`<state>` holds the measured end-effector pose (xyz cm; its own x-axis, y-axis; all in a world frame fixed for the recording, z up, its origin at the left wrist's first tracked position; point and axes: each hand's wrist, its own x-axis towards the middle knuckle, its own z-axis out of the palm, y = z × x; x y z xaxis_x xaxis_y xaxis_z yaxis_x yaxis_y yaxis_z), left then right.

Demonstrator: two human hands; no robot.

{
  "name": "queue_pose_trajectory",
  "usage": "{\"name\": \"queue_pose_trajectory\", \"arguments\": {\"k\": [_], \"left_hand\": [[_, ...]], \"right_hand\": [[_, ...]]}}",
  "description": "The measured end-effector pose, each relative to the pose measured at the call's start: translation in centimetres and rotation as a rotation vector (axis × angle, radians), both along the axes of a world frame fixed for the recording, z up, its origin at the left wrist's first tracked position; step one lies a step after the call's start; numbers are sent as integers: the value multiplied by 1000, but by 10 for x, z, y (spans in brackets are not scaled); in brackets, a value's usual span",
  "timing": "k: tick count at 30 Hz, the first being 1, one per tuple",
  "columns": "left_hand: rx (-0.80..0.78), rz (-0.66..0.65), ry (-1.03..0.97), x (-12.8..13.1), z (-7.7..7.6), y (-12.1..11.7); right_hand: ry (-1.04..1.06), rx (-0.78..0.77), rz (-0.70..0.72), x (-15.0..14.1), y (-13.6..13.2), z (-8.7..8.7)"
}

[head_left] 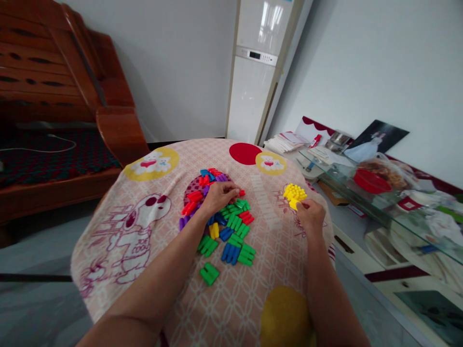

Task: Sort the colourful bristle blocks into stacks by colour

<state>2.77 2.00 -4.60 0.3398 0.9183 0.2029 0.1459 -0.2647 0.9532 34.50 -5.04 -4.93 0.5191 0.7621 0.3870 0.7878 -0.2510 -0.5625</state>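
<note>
Over a heap of coloured plastic toy blocks with finger-like prongs, my left hand (221, 196) has its fingers drawn together. A red block (242, 193) shows right beside its fingertips; whether they grip it is unclear. Green blocks (237, 225), blue blocks (230, 253), purple blocks (183, 222) and a lone yellow block (214, 231) lie around and below this hand. On the right of the table, my right hand (311, 215) pinches a yellow block (293, 205) at the near edge of a cluster of yellow blocks (293, 192).
A patterned cloth (275, 270) covers the round table. To the right stands a glass-topped cabinet (347, 188) with papers, a red bowl (372, 181), plastic bags and a photo (378, 137). A wooden bench (119, 127) is at left; a tall white air conditioner (249, 91) stands behind.
</note>
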Motion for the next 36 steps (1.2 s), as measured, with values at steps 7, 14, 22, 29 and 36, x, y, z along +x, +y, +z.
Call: {"name": "queue_pose_trajectory", "arguments": {"k": [7, 14, 22, 29, 36], "left_hand": [[25, 9, -18, -2, -5, 1], [-8, 43, -34, -4, -5, 3], [7, 25, -12, -3, -6, 3], [19, 99, -45, -21, 7, 7], [23, 305, -89, -57, 16, 14]], "right_hand": [[-401, -264, 29, -7, 23, 15], [-361, -172, 50, -1, 22, -1], [-444, -335, 9, -12, 22, -3], [-426, -357, -42, -9, 25, -5], [-360, -184, 18, -22, 19, -1]]}}
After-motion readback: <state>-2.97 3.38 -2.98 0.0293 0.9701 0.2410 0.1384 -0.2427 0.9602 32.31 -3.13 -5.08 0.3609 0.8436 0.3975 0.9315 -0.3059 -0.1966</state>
